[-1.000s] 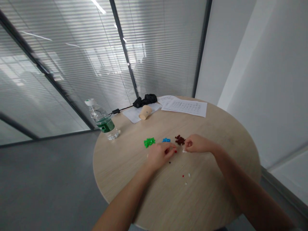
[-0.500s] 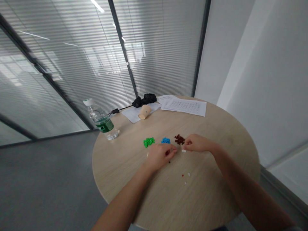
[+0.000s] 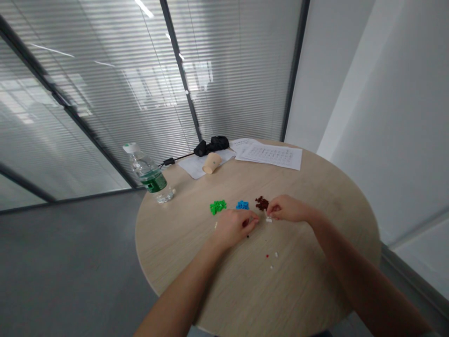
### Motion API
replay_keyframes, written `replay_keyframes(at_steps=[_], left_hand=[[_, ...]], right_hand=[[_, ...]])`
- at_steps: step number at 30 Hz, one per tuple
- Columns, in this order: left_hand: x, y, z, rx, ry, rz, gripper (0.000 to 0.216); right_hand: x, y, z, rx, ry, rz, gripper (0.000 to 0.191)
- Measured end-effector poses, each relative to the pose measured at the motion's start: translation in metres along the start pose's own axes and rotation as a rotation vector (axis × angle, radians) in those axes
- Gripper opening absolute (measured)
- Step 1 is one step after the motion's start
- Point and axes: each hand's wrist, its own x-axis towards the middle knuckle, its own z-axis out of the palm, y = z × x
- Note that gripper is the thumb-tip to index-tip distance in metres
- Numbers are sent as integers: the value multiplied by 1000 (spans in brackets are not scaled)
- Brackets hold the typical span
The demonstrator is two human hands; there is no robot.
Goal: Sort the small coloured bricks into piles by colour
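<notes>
My left hand point(image 3: 234, 227) rests on the table with thumb and index finger pinched together; whatever is between them is too small to make out. To its right, my right hand point(image 3: 286, 208) has its fingertips closed right at some small white pieces point(image 3: 269, 219); a grip on one cannot be told for sure. Just beyond the hands lie three small piles of tiny plastic pieces: a green pile point(image 3: 218, 207), a blue pile point(image 3: 242, 205) partly behind my left hand, and a dark brown pile point(image 3: 261, 203) beside my right fingers.
Loose bits, a red one point(image 3: 267, 256), a white one point(image 3: 276, 254) and a black one point(image 3: 248, 236), lie on the round table point(image 3: 298, 281). A water bottle point(image 3: 154, 180) stands at the left edge. Behind are a tipped paper cup point(image 3: 211, 163), printed sheets point(image 3: 271, 155) and a black bundle point(image 3: 219, 142).
My right fingertips have shifted very slightly at the white pieces, and more of those pieces shows. The left hand keeps its place. The whole view has moved a touch.
</notes>
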Motion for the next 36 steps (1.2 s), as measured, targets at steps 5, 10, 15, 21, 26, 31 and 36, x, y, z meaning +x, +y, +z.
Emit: replay_keyframes(at_steps=[5, 10, 15, 21, 26, 31, 36], left_hand=[[0, -2, 1, 10, -16, 17, 20], [0, -2, 1, -17, -82, 127, 20], [-2, 3, -1, -97, -210, 274, 15], [-2, 13, 4, -129, -291, 345, 15], [-2, 22, 15, -106, -240, 374, 22], [-3, 31, 24, 78, -224, 398, 25], [-2, 31, 27, 57, -243, 422, 17]], right_hand=[[-1, -4, -1, -11, -30, -16, 23], [1, -2, -1, -57, 25, -49, 23], [1, -2, 0, -17, -32, -84, 23], [2, -9, 0, 24, 48, -99, 20], [4, -13, 2, 37, 124, -156, 21], [3, -18, 3, 39, 177, -178, 20], [5, -17, 4, 60, 188, -162, 19]])
